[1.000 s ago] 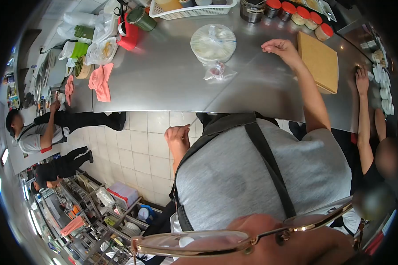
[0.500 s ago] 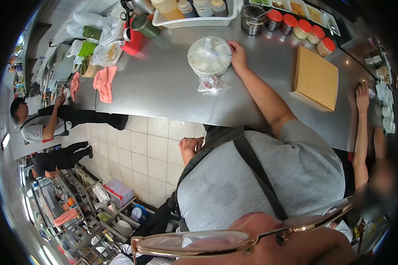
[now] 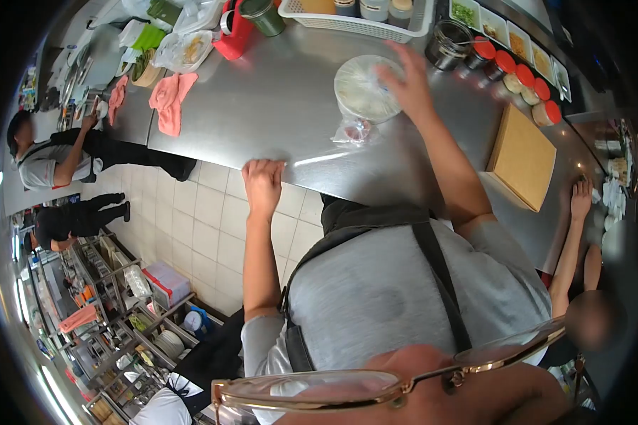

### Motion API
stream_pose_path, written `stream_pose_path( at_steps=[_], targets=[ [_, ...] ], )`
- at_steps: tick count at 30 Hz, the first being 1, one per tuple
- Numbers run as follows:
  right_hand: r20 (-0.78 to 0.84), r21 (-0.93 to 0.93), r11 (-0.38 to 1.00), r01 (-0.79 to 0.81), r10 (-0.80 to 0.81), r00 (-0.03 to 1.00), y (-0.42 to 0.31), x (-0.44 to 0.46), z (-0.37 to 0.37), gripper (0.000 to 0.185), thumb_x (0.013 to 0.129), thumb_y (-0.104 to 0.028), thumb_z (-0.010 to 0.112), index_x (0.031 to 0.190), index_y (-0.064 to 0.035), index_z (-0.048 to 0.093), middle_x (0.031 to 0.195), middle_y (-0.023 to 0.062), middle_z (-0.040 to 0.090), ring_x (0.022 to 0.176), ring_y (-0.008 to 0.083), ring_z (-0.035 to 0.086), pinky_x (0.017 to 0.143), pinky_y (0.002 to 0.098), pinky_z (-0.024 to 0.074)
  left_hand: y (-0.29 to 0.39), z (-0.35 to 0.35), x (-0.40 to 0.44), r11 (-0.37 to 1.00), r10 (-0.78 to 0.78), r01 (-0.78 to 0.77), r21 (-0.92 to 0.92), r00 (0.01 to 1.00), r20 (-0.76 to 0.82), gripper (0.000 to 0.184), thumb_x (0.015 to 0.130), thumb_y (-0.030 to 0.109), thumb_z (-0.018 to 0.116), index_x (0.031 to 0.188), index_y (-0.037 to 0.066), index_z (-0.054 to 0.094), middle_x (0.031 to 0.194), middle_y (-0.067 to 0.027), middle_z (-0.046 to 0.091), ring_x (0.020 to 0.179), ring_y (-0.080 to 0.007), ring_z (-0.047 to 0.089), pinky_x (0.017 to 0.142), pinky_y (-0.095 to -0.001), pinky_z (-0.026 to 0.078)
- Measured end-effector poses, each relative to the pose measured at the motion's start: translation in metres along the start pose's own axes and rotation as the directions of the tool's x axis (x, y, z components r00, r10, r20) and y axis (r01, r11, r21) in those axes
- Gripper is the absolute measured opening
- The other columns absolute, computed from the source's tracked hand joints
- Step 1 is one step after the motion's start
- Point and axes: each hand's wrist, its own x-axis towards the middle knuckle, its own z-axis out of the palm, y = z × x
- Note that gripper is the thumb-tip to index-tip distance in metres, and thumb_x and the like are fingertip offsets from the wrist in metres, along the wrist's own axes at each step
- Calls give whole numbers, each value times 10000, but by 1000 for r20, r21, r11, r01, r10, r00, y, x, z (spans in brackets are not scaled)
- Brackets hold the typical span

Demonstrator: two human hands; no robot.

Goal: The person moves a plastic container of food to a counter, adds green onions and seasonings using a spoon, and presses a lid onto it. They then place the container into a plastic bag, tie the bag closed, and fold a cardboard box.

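Observation:
On the steel counter [image 3: 262, 106] stands a round white bowl [image 3: 361, 92] covered in clear plastic. A small clear bag [image 3: 354, 132] with something reddish inside lies against its near side. My right hand [image 3: 411, 81], slightly blurred, is open with fingers spread over the bowl's right edge; whether it touches the plastic I cannot tell. At the counter's front edge, left of the bowl, my left hand [image 3: 264, 185] is closed with its fingers curled. Anything inside that grip is hidden.
Jars with red lids [image 3: 524, 78] and a dark jar [image 3: 448, 44] line the back right, near a brown box-like block [image 3: 523, 157]. A white basket [image 3: 361, 28] holds bottles. Pink cloths [image 3: 169, 103] lie left. Another person's hand [image 3: 581, 197] rests at right; two people stand left.
My right hand has let go of the bowl's side and opened over its edge. My left hand has come up from beside my body to the counter edge. The view has shifted.

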Motion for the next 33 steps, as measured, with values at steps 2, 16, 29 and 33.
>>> stream_pose_path(
  at_steps=[2,16,29,33],
  targets=[
    [245,-154,986,70,-31,969,-39,-6,12,791,735,-468,796,1420,-212,495,1469,185,403,1344,393,359,1098,542,280,-12,7,28,999,36,-35,35,999,-12,44,826,100,712,862,102,738,837,-42,664,891,-247,585,942,-414,410],
    [624,-461,867,188,167,763,-48,2,25,1077,557,-541,860,1495,-306,385,1602,124,204,1446,544,82,1111,740,67,-35,58,154,921,389,-386,52,919,-63,244,714,90,701,937,180,741,911,-9,663,989,-241,577,944,-428,410],
    [692,-517,831,204,265,671,-68,21,22,1052,576,-522,860,1479,-272,381,1579,125,214,1418,547,154,1069,764,159,49,127,253,785,605,-612,-98,791,-88,227,689,223,671,903,171,725,854,23,634,961,-200,541,989,-411,376],
    [662,-514,837,189,248,707,-67,17,22,1045,574,-531,855,1472,-269,389,1562,135,229,1409,544,164,1062,768,148,49,148,265,775,594,-553,-306,803,50,262,701,219,675,948,161,737,903,20,663,978,-205,542,994,-406,374]
  ],
)
